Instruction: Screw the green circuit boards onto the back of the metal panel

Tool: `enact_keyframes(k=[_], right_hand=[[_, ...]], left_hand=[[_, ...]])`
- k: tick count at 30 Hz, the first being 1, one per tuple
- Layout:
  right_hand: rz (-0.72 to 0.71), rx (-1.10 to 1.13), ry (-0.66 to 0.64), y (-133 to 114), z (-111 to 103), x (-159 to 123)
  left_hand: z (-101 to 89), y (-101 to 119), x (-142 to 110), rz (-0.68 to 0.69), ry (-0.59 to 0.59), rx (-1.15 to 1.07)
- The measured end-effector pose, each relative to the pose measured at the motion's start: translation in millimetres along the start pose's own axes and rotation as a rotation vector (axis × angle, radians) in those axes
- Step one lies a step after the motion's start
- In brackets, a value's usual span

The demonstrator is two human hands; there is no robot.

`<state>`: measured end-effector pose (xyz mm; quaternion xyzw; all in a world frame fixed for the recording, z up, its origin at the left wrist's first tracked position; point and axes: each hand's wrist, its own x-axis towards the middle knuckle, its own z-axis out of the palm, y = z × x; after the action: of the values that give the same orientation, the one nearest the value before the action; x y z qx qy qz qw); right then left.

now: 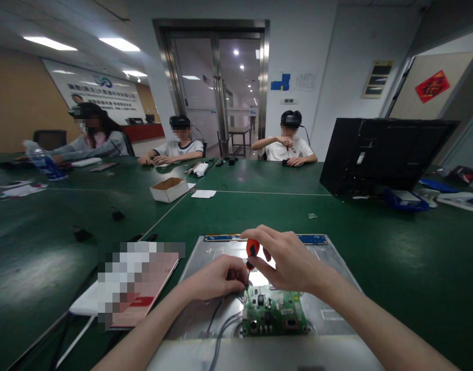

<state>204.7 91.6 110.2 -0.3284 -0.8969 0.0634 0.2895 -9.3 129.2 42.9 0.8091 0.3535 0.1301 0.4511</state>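
Right hand grasping screwdriver, shaft near upright, meeting circuit board around its eleven-o'clock corner; left hand nearer tip, at nine o'clock, hold unclear.

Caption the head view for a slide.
Right hand holding a red-and-black screwdriver at a green circuit board, left hand near the board's corner.
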Motion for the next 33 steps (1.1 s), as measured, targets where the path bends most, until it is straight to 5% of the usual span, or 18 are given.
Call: enact_keyframes(k=[33], right_hand=[[-0.034,-0.066,0.020,1.8,0.7,0.0]], left_hand=[[0.8,-2.6,-0.7,-0.002,0.002,0.005]])
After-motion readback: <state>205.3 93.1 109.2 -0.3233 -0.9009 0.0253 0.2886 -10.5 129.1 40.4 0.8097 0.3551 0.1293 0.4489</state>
